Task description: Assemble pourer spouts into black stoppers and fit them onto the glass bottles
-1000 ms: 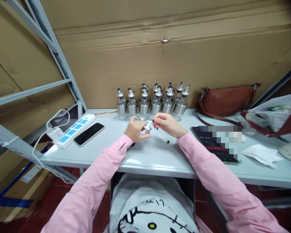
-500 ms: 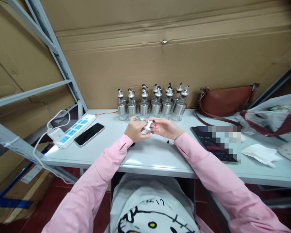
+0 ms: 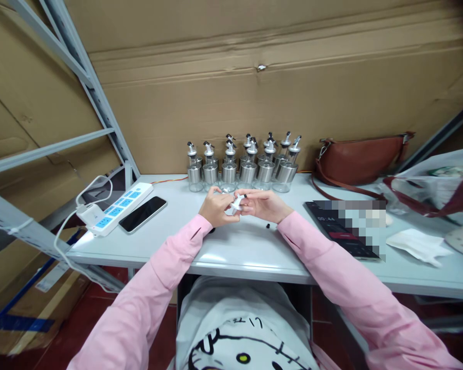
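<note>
Above the middle of the table, my left hand point(image 3: 218, 208) and my right hand point(image 3: 265, 205) meet around a small silver-white pour spout point(image 3: 238, 202) with a black tip. Fingers of both hands are closed on it and cover part of it. A small black piece point(image 3: 268, 226) lies on the table beside my right wrist. Another dark piece is partly hidden under my left wrist. Behind my hands stand several glass bottles with steel sleeves point(image 3: 229, 172), most topped with similar silver spouts with black tips.
On the left lie a phone point(image 3: 143, 215) and a white power strip point(image 3: 119, 208) with a plugged-in charger and cable. To the right are a tablet point(image 3: 339, 228), a brown bag point(image 3: 355, 160), a white tissue point(image 3: 419, 245) and a clear plastic bag. Cardboard point(image 3: 216, 103) stands behind the table.
The spout has tilted slightly and sunk a little between the fingers. Both hands otherwise stay in nearly the same place.
</note>
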{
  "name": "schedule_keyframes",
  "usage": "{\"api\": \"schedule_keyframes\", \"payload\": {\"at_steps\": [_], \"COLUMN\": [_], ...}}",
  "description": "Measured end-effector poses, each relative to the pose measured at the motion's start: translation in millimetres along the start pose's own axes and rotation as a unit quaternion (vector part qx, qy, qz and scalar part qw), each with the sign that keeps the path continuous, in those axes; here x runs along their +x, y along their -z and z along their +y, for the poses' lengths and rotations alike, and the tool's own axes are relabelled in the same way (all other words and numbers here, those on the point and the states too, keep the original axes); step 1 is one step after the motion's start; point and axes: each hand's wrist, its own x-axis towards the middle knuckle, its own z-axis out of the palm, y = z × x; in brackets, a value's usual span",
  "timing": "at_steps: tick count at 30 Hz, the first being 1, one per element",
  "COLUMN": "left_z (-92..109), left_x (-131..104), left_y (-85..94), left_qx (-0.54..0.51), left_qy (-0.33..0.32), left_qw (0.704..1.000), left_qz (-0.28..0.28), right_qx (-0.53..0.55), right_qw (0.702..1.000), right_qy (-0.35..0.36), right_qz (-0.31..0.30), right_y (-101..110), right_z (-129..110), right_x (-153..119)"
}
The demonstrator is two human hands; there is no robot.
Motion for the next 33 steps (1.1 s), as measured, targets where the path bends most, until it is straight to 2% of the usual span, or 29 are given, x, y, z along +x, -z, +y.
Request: {"api": "schedule_keyframes", "payload": {"at_steps": [5,11,16,19,22,26,27,29,31,33], "left_z": [-0.5,-1.0,0.0,-1.0,-4.0,-12.5,-15.8,-23.9,-32.5,-39.7], "left_x": [-0.2,-1.1,-0.4,0.8,2.8,5.0,4.9,3.3,-0.1,-4.2], "left_y": [0.3,-0.8,-2.6,1.2,11.4,24.7,26.0,26.0,23.8,21.6], "left_qx": [-0.004,-0.018,-0.048,-0.078,-0.131,-0.149,-0.149,-0.163,-0.178,-0.177], "left_qy": [0.014,0.008,0.043,0.054,0.074,0.157,0.184,0.224,0.246,0.269], "left_qw": [1.000,1.000,0.998,0.994,0.984,0.976,0.971,0.955,0.924,0.886], "left_qz": [-0.026,-0.013,-0.020,-0.052,-0.094,-0.026,-0.032,-0.108,-0.233,-0.333], "right_qx": [-0.010,-0.020,-0.101,-0.152,-0.158,-0.135,-0.128,-0.115,-0.104,-0.100], "right_qw": [1.000,1.000,0.991,0.982,0.979,0.976,0.976,0.977,0.978,0.978], "right_qy": [0.009,0.020,0.078,0.092,0.109,0.144,0.147,0.148,0.146,0.144], "right_qz": [-0.002,0.004,0.031,0.060,0.075,0.098,0.101,0.105,0.108,0.110], "right_y": [0.1,0.2,0.9,2.8,4.0,4.5,4.7,5.0,5.0,4.6], "right_z": [0.7,0.5,5.3,7.1,5.5,0.6,-0.5,-2.4,-3.6,-4.2], "right_x": [0.2,-0.3,2.6,4.8,5.5,4.8,4.6,3.9,3.3,2.8]}}
